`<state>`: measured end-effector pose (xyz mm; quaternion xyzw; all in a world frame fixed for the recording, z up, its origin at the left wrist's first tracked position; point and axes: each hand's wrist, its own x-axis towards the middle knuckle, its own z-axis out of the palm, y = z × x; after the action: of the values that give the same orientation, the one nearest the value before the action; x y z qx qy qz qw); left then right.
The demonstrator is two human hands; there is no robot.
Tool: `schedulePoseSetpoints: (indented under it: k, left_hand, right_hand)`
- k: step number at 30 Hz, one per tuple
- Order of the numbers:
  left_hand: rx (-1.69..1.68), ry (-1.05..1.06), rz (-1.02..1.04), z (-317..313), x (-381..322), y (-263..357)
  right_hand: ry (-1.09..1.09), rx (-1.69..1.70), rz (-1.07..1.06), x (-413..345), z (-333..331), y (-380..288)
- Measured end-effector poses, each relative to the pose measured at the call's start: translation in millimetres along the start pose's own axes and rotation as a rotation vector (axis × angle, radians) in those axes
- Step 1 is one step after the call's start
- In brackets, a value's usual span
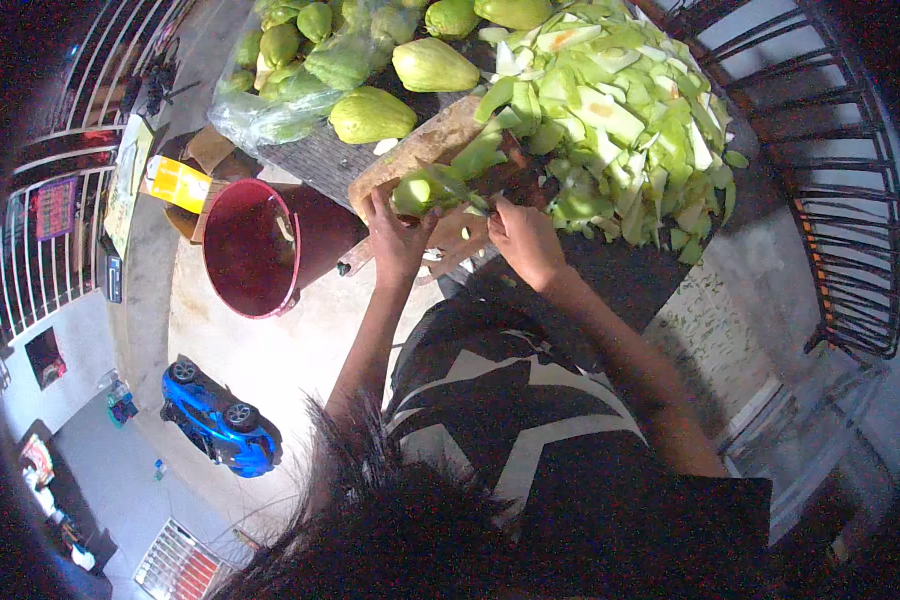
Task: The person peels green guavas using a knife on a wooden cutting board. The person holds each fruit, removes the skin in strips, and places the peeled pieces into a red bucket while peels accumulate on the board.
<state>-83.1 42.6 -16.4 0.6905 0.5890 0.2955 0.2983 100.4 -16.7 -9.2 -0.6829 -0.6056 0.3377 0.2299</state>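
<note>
My left hand grips a partly peeled green papaya at the near end of a worn wooden board. Close on its right, my right hand is closed around something small and mostly hidden, perhaps a knife or peeler, at the papaya's side. Green peel lies beyond the fruit. A large heap of green and white peelings and pieces rises to the right. Whole green papayas lie beyond the board, and more fill a clear plastic bag at the upper left.
A red plastic bucket stands left of my left hand, with a yellow-and-white carton behind it. A blue toy car is on the floor at lower left. Dark metal racks stand at the right, beyond the table's edge.
</note>
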Motion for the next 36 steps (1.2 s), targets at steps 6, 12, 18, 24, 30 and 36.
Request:
schedulePoseSetpoints:
  k: [6, 12, 18, 24, 30, 36]
  left_hand:
    - [0.010, 0.012, -0.009, -0.9, 1.5, 5.7]
    - [-0.008, -0.008, -0.064, -1.3, 1.5, 3.7]
    - [-0.030, 0.015, -0.063, 1.3, 0.6, -2.7]
    - [-0.057, 0.030, -0.120, -0.1, -0.4, 12.6]
    - [-0.006, 0.007, -0.164, 3.0, -3.4, 10.5]
    - [-0.003, -0.019, -0.225, 3.2, -3.3, 15.7]
  right_hand:
    - [-0.078, -0.116, -0.080, -11.8, -15.4, -20.7]
    - [-0.050, -0.133, -0.133, -7.5, -24.8, -35.9]
    - [-0.170, -0.270, -0.091, 9.3, -37.7, -56.1]
    - [-0.221, -0.408, -0.130, 23.5, -40.3, -54.6]
    - [-0.270, -0.414, -0.131, 37.2, -43.4, -60.8]
    - [-0.266, -0.463, -0.129, 46.5, -35.3, -58.2]
